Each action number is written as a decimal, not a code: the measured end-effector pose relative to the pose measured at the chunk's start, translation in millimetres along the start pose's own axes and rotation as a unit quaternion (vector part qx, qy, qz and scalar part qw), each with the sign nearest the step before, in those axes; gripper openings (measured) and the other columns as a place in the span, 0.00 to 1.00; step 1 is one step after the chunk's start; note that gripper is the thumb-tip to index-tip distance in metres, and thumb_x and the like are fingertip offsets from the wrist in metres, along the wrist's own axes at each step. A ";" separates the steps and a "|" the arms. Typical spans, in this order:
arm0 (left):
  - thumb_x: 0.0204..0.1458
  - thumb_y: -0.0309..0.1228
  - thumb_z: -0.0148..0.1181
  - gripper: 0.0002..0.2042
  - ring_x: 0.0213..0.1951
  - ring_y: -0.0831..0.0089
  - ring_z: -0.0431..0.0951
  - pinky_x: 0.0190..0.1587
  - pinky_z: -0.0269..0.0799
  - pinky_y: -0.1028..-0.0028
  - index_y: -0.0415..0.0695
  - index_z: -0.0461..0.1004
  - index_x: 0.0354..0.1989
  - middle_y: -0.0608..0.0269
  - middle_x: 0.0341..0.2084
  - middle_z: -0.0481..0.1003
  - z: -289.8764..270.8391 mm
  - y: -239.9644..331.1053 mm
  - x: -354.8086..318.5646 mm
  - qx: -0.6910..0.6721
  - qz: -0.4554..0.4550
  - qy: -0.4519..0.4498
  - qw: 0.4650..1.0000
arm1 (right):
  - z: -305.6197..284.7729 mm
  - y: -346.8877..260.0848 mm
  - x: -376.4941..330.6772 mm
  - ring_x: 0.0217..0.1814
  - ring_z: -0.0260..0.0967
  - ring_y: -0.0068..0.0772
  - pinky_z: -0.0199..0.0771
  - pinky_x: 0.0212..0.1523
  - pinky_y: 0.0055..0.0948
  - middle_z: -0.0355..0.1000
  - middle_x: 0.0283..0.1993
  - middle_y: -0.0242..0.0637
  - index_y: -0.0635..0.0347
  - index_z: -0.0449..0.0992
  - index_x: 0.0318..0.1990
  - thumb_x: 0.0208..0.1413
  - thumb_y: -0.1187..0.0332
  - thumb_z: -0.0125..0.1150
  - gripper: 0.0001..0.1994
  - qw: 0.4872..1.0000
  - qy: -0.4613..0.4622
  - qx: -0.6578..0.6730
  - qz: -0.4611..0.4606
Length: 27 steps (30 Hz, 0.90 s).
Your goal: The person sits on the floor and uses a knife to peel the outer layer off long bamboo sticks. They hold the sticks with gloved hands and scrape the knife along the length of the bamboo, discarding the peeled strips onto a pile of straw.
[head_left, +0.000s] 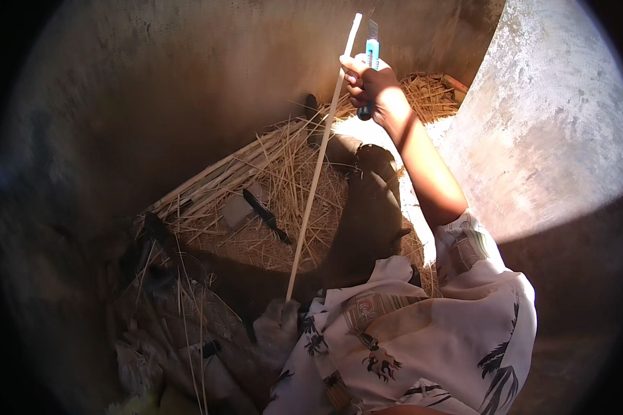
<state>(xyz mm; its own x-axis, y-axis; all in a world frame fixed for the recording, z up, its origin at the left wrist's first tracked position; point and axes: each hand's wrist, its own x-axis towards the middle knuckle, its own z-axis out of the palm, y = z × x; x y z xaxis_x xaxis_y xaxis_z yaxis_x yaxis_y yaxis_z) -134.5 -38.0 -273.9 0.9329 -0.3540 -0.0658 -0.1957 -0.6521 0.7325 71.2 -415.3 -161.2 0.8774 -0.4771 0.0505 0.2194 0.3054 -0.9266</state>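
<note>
My right hand [374, 86] is raised at arm's length and shut on a blue utility knife [372, 54] with its blade out and pointing up. The hand's fingers press against a long thin pale strip [316, 169], which runs from above the hand down to my lap. At the strip's lower end, my left hand [278, 324], in a pale glove, grips it in deep shadow. My patterned white shirt sleeve [464, 242] covers the upper right arm.
Dry straw [284, 173] and a bundle of long cane strips [221, 173] cover the ground ahead. A black-handled knife [266, 216] lies beside a flat grey stone [239, 207]. My dark trouser leg [370, 214] stretches forward. Concrete walls [533, 138] curve close on both sides.
</note>
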 end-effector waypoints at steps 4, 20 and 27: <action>0.59 0.31 0.55 0.09 0.33 0.57 0.82 0.36 0.75 0.65 0.38 0.78 0.39 0.44 0.31 0.78 -7.6 -0.3 -7.0 -0.049 -0.068 -0.054 0.995 | 3.2 6.5 -13.4 0.13 0.49 0.13 0.47 0.14 0.19 0.60 0.18 0.23 0.57 0.71 0.30 0.61 0.62 0.66 0.13 0.999 -0.044 -0.006 -0.027; 0.63 0.27 0.53 0.08 0.25 0.68 0.77 0.29 0.73 0.69 0.39 0.75 0.46 0.57 0.23 0.73 26.3 38.1 58.9 -0.136 0.059 0.020 0.989 | 18.7 112.0 -131.2 0.21 0.59 0.38 0.60 0.25 0.35 0.62 0.18 0.41 0.62 0.68 0.24 0.62 0.60 0.58 0.18 0.922 -0.117 -0.335 -0.155; 0.62 0.29 0.55 0.10 0.32 0.57 0.82 0.33 0.78 0.64 0.41 0.74 0.49 0.50 0.27 0.77 42.0 31.0 55.2 0.074 0.079 0.158 0.982 | 3.2 124.0 -155.0 0.17 0.65 0.43 0.63 0.20 0.37 0.66 0.17 0.41 0.58 0.69 0.20 0.58 0.67 0.60 0.14 0.784 -0.156 -0.509 -0.319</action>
<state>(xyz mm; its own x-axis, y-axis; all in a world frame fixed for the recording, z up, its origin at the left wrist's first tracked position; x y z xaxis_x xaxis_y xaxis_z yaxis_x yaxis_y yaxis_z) -101.8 -105.9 -283.3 0.9297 -0.2488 0.2715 -0.3662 -0.7034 0.6093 -36.3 -300.8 -282.7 0.8242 0.0085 0.5662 0.3416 -0.8050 -0.4850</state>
